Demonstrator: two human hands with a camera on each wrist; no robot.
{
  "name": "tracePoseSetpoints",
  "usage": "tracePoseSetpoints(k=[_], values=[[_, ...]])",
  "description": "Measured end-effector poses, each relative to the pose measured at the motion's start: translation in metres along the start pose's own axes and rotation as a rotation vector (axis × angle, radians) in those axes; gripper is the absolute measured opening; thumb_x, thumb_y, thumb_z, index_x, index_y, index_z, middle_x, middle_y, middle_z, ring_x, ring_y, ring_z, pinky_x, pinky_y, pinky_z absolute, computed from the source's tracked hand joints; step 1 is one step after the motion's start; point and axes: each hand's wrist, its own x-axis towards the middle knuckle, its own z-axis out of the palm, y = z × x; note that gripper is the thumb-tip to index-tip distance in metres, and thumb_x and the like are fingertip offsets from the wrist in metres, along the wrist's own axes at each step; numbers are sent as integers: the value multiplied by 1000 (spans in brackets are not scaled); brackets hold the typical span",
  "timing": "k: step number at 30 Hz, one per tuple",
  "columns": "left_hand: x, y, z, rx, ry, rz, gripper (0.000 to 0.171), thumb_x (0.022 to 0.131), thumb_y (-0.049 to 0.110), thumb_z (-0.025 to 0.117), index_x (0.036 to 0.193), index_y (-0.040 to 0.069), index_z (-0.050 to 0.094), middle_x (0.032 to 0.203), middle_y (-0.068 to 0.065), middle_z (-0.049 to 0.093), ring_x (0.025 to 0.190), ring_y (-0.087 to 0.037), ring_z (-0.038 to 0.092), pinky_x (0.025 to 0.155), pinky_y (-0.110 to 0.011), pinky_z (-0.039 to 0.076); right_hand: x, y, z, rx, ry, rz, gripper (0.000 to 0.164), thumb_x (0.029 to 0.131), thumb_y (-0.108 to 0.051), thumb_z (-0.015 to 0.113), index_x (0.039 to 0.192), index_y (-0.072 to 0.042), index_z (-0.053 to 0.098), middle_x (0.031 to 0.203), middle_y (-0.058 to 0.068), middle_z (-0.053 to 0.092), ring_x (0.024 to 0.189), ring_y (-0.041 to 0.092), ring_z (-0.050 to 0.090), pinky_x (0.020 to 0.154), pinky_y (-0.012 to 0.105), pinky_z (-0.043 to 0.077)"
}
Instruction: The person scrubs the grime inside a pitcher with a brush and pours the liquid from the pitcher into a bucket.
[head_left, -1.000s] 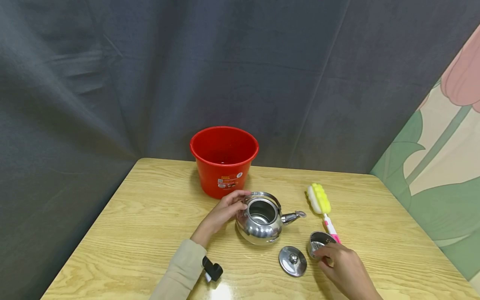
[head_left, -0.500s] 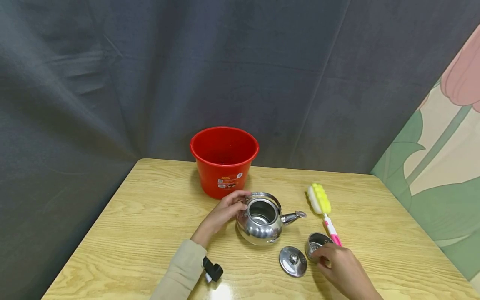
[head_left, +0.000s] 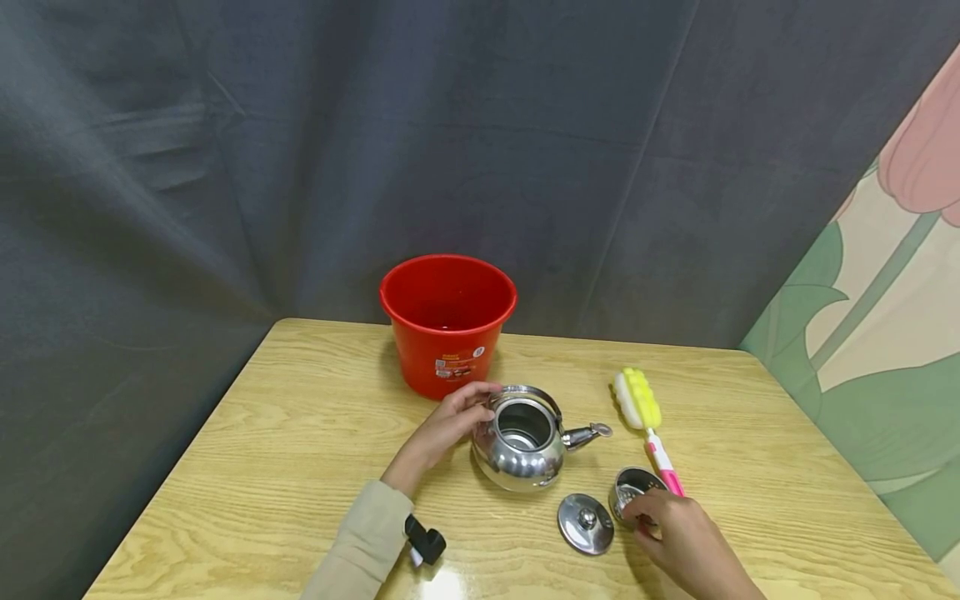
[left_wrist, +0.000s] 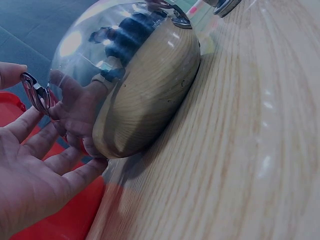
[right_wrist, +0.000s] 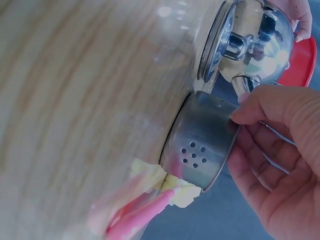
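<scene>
A shiny steel kettle (head_left: 517,462) stands lidless, its spout pointing right. My left hand (head_left: 453,421) rests on its left side; in the left wrist view the fingers (left_wrist: 80,175) lie spread and fairly straight against the steel, thumb near the handle's mount. With thumb and fingertips my right hand (head_left: 686,533) pinches the rim of a small steel strainer cup (head_left: 632,486), which sits on the table. In the right wrist view several holes pierce the strainer's wall (right_wrist: 200,135). Just left of the strainer, the kettle's round lid (head_left: 577,533) lies knob up.
A red bucket (head_left: 450,358) stands behind the kettle near the table's back edge. Right of the kettle lies a bottle brush (head_left: 640,400) with a yellow and white sponge head and a pink and white handle. A dark curtain (head_left: 480,150) hangs behind the wooden table (head_left: 285,433).
The strainer has shifted slightly left toward the lid, in my right hand's grip. My left hand and the kettle have stayed put.
</scene>
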Motion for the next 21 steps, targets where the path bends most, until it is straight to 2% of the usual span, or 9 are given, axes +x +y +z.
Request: tracePoseSetpoints(k=[7, 12, 18, 21], values=[[0, 1, 1, -5, -3, 1, 44, 91, 6, 55, 134, -1, 50, 138, -15, 50, 123, -26, 45, 98, -32, 38, 1, -1, -1, 12, -25, 27, 24, 64, 7, 75, 80, -10, 71, 75, -9, 61, 65, -3, 50, 55, 21, 48], [0, 0, 0, -1, -8, 6, 44, 91, 6, 54, 135, -1, 50, 138, -15, 50, 123, -27, 45, 98, -32, 38, 1, -5, -5, -1, -25, 63, 20, 69, 3, 76, 83, -11, 72, 79, -6, 66, 68, 2, 59, 58, 23, 52], [-1, 0, 0, -3, -8, 18, 44, 91, 6, 55, 134, -1, 50, 138, -15, 50, 123, -28, 45, 98, -31, 39, 4, -10, -10, -12, 102, 135, 24, 71, 2, 77, 92, -11, 73, 84, -4, 68, 69, 4, 60, 55, 24, 50], [-1, 0, 0, -5, -12, 25, 44, 91, 6, 55, 134, -2, 50, 137, -16, 50, 124, -28, 45, 99, -31, 39, 4, -8, -13, -27, 212, 107, 28, 70, 4, 76, 95, -8, 73, 82, -4, 68, 66, 5, 60, 50, 23, 46]])
